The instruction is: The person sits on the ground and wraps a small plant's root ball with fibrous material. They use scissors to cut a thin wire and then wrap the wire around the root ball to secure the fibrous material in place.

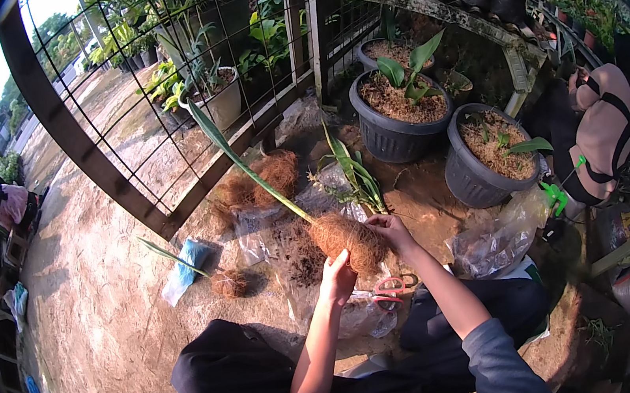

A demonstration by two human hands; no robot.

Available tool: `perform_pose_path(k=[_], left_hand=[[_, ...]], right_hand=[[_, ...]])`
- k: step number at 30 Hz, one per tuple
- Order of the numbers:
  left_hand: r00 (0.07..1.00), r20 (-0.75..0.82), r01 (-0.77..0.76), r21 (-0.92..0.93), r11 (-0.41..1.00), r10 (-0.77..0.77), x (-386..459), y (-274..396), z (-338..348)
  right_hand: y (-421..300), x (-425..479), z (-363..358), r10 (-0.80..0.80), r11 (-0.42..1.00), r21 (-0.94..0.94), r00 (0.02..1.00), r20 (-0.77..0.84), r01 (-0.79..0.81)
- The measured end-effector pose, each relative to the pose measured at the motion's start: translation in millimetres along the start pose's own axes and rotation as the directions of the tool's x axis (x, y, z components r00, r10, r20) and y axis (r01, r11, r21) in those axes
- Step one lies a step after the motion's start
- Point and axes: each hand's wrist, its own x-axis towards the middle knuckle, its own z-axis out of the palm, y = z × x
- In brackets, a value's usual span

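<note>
My left hand [339, 278] holds a ball of brown coconut fibre [345, 241] from below, with the thumb on its near side. One long green leaf [255, 171], like a snake plant's, rises out of the ball and leans to the upper left. My right hand [394, 235] pinches the ball's right edge; whether a thread is between the fingertips is too small to tell. Beneath lies a clear plastic sheet [379, 320] with dark soil [302, 258] on it. Scissors with red and black handles [388, 289] rest on the sheet, just below the ball.
Loose coconut fibre [271, 178] lies by the metal mesh gate [174, 125]. Cut green leaves [357, 176] are beyond the ball. Dark pots [408, 130] stand at right. A smaller wrapped plant [230, 283] and blue packet [186, 268] lie left. A green-handled tool [555, 196] is at right.
</note>
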Motion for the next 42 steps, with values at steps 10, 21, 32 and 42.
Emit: perform_pose_path(k=[10, 21, 32, 42], left_hand=[[1.000, -0.022, 0.003, 0.063, 0.998, -0.002, 10, 0, -1], [0.982, -0.186, 0.036, -0.005, 0.999, -0.036, 8, -6, 1], [0.913, -0.393, 0.114, -0.015, 0.993, -0.110, 17, -19, 0], [0.971, -0.229, 0.035, -0.160, 0.986, -0.072, 16, -20, 5]], right_hand=[[53, -38, 33, 0.242, 0.759, 0.642, 0.963, -0.122, -0.109], [68, -65, 64, 0.052, 0.910, 0.389, 0.891, -0.450, 0.144], [54, -92, 93, -0.546, 0.737, -0.605, 0.792, -0.272, 0.300], [-34, -95, 80, -0.512, 0.161, -0.881, 0.801, 0.310, 0.444]])
